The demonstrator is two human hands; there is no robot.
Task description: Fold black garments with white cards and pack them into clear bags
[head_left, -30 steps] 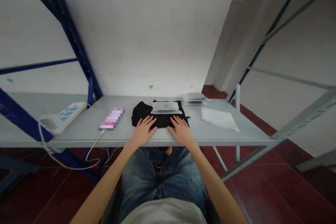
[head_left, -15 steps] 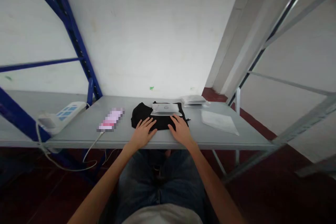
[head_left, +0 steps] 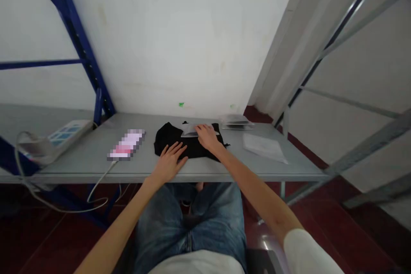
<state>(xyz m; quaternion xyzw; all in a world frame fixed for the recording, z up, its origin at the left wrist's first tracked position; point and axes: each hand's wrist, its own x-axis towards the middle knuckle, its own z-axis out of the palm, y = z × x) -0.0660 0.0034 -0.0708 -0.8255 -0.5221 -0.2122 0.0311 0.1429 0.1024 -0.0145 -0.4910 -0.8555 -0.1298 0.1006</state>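
Note:
A black cloth [head_left: 192, 147], perhaps a drawstring pouch, lies crumpled near the front of the table. On its far side rests a flat packet [head_left: 189, 130] in a clear or whitish plastic sleeve. My left hand [head_left: 167, 163] lies open, fingers spread, over the near left edge of the cloth. Across the packet reaches my right hand [head_left: 208, 138], its fingers stretched over the packet's top and hiding its middle. No grip around the packet can be made out.
Behind and to the right sits a small stack of similar packets [head_left: 236, 122]. A white plastic sleeve [head_left: 263, 147] lies at the right. At the left are a phone [head_left: 126, 144] on a cable and a power strip [head_left: 64, 137]. Blue rack posts [head_left: 77, 34] rise beyond.
My right hand has moved forward from the cloth's near edge onto the packet. The left hand stays on the cloth. The camera view has shifted slightly.

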